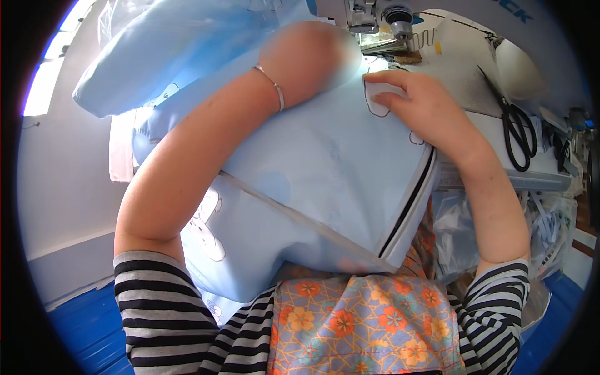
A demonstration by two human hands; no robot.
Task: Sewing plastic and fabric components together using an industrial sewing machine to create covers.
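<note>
A large light blue fabric piece [312, 150] with white cartoon prints spreads below the sewing machine [400, 22]. A black zipper [409, 203] runs along its right side, and a greyish seam crosses its near part. My left hand [312, 59], with a thin bracelet at the wrist, rests on the cloth's far part; its fingers are blurred. At the far right edge of the cloth, my right hand [422, 103] curls its thumb and index finger around the edge beside a white print. Its other fingers are hidden.
Black scissors [515, 128] lie on the machine table to the right. A bulky blue bundle [169, 56] is at the far left. Clear plastic bags [453, 231] hang below the table edge at right. A flowered apron [362, 319] covers my lap.
</note>
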